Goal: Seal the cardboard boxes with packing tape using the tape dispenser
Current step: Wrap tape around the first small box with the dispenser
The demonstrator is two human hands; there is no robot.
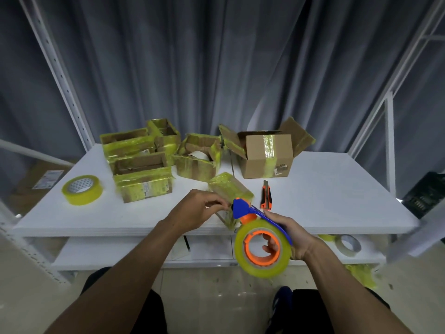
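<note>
Dispenser [252, 213] gripped in right hand [296, 237], long axis aimed away at small taped box [228, 189] just beyond its head on surface [337, 201]; left hand [199, 208], nearer box, pinches at dispenser's head.

Right hand [291, 235] grips the tape dispenser [255, 225] (blue and orange); left hand [197, 210] pinches its head.

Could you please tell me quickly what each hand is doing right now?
Left hand: pinching, apparently the tape end at the dispenser head.
Right hand: gripping the dispenser, fingers through the roll core.
</note>
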